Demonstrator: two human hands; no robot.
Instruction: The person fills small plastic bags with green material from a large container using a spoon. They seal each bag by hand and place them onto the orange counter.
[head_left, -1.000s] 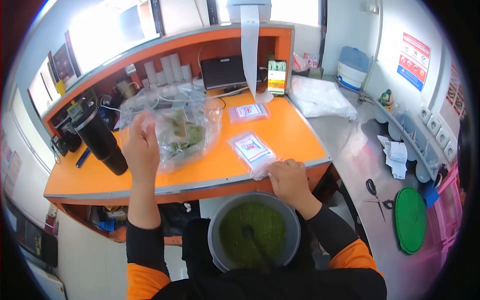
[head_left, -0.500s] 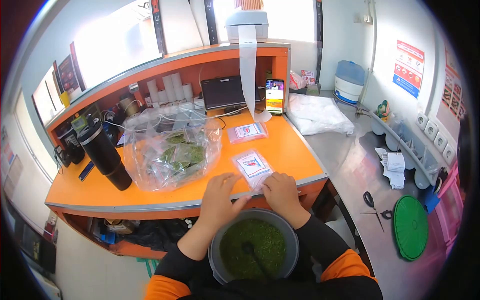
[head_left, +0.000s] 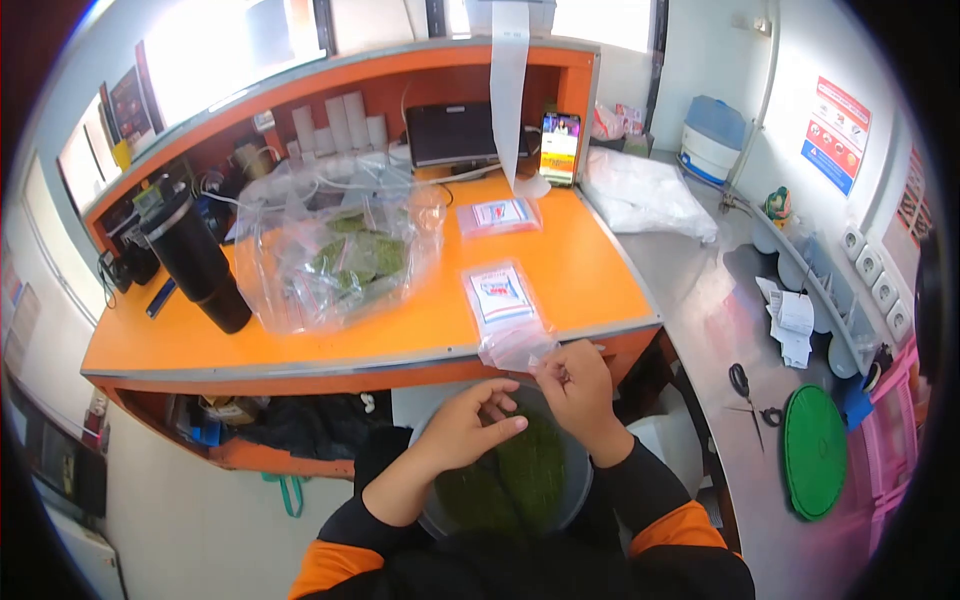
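Note:
My right hand pinches the near end of a clear plastic bag at the table's front edge. That bag lies against a stack of printed bags. My left hand is held above the grey bucket, fingers apart and slightly curled, holding nothing. Green chopped contents fill the bucket, with a dark handle standing in them. Farther back lies a second stack of printed bags. A large clear bag holds small packets of green contents.
A black tumbler stands at the left of the orange table. A phone leans at the back. On the metal counter at right are scissors, a green lid and paper slips.
My right hand has drawn a bag partly off the near stack toward me. My left hand has moved away from the stack, back over the bucket. The view has tilted down.

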